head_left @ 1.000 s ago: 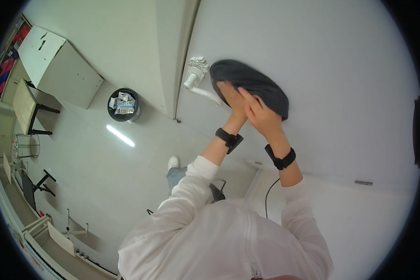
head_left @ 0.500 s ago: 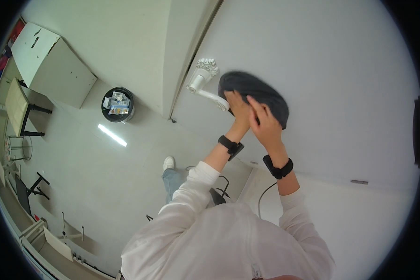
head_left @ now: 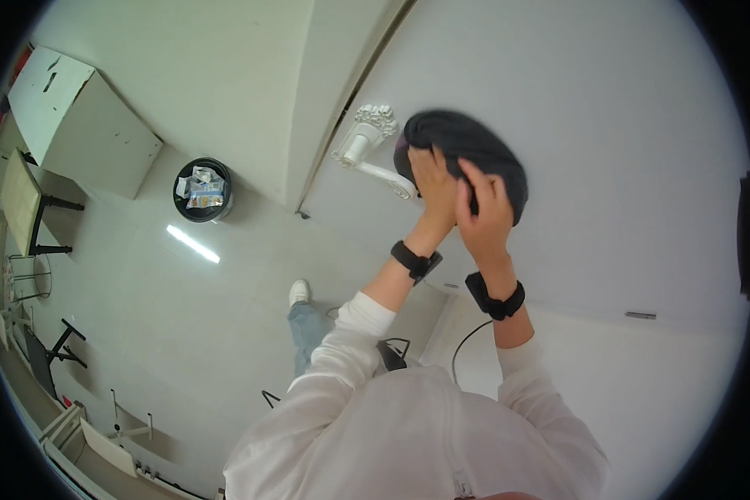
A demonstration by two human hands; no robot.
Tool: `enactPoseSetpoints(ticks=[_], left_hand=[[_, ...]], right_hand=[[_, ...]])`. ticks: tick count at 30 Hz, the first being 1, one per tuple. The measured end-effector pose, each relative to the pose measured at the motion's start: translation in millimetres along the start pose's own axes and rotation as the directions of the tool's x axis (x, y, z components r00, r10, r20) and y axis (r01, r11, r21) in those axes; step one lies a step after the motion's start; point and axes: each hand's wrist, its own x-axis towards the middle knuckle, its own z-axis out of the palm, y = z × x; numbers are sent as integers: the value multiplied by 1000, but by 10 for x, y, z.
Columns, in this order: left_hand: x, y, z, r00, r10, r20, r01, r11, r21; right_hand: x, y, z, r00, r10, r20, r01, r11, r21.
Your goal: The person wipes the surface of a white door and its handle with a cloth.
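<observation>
A dark grey cloth (head_left: 483, 137), bunched and rounded with soft folds, rests against the white door (head_left: 608, 125). My left hand (head_left: 435, 187) presses on its lower left part, fingers stretched up along the fabric and the thumb hidden. Beside it, my right hand (head_left: 487, 212) holds the lower right part, fingers slightly bent and pointing up and left. Part of the cloth lies under both hands. Just left of it is the white ornate door handle (head_left: 379, 171), whose lever tip ends close to my left hand. Each wrist wears a black band.
A black bin (head_left: 203, 208) with wrappers inside stands on the floor at left. Farther left are a white cabinet (head_left: 96, 125), a small table (head_left: 21, 196) and a wire stool (head_left: 32, 275). A leg in jeans with a white shoe (head_left: 299, 292) shows below. A dark cable (head_left: 467, 337) hangs near my right arm.
The cloth has shifted slightly up and right along the door, with both hands moving along with it. Its upper edge now looks more folded over.
</observation>
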Motion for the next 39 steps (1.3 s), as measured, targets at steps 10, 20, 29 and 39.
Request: enactPoseSetpoints(ticks=[10,20,29,39], left_hand=[[-395,-220,-32,981,-161,108,157,987,43],[-97,-270,126,998,62,33,-64,995,72],[-844,-1689,662,976,215,-41,-152,802,577],[-395,-808,-171,963,-268,12,246,866,-436]], right_hand=[[-267,11,72,981,91,171,-90,996,-14],[-33,-24,57,969,-245,-19,229,931,-286],[29,-91,351,900,-369,232,396,914,-84],[-98,121,423,855,-217,472,341,920,-195]])
